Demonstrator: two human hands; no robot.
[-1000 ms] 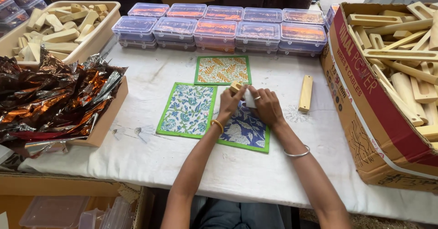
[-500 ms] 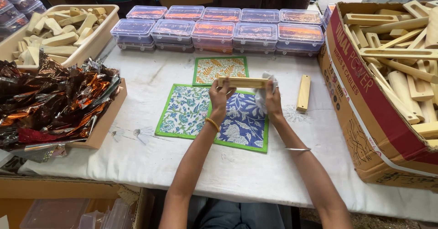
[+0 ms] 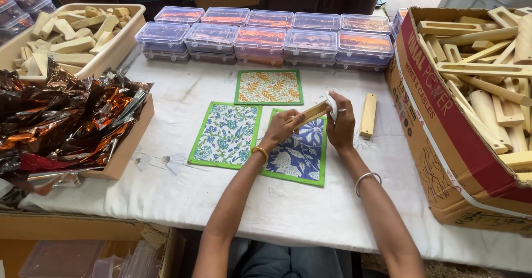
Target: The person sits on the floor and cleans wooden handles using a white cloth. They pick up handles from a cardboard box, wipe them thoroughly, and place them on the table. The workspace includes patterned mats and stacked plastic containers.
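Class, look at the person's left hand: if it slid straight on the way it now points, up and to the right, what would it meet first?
Probably the right hand, which grips the far end of the same wooden stick the left hand holds. Beyond it lies a loose wooden block, though depth is hard to judge.

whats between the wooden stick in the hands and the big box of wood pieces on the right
In the head view, one loose wooden block lies on the white cloth between the held wooden stick and the cardboard box.
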